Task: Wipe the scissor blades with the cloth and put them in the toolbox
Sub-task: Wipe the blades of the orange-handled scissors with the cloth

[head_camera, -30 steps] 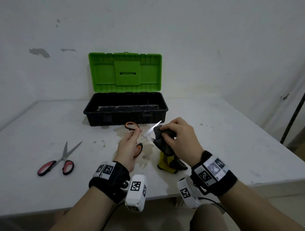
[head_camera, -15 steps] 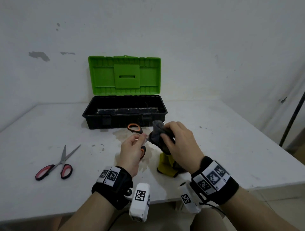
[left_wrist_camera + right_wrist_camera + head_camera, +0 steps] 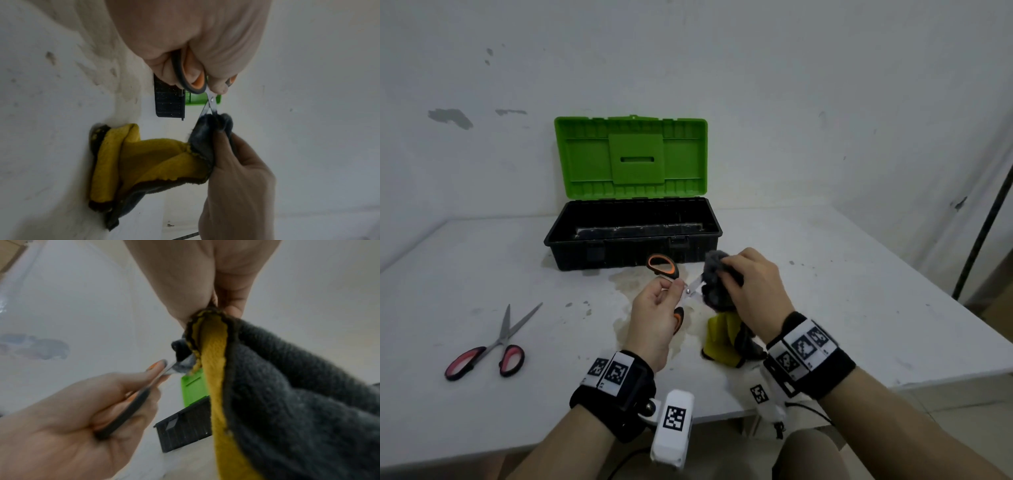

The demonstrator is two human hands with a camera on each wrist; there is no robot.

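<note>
**Orange scissors in the cloth, toolbox open behind**

The left hand holds the orange-handled scissors above the table, fingers curled round the lower handle loop, thumb and forefinger pinching near the pivot. The blades stand spread in a narrow V — their tips vanish into the cloth.

The right hand has its grip pressed tight on that cloth, fingers and thumb bunching the grey side around the blades. The rest of the cloth hangs down, yellow face showing, and its lower end rests folded on the table just below the hands.

Behind the hands sits the toolbox, black tub, green lid upright against the wall. The scissors are in front of it, not inside.

Well off to the left lies a second pair, the red-handled scissors, flat on the table with blades partly open. Brownish stains mark the table under the hands.
</note>
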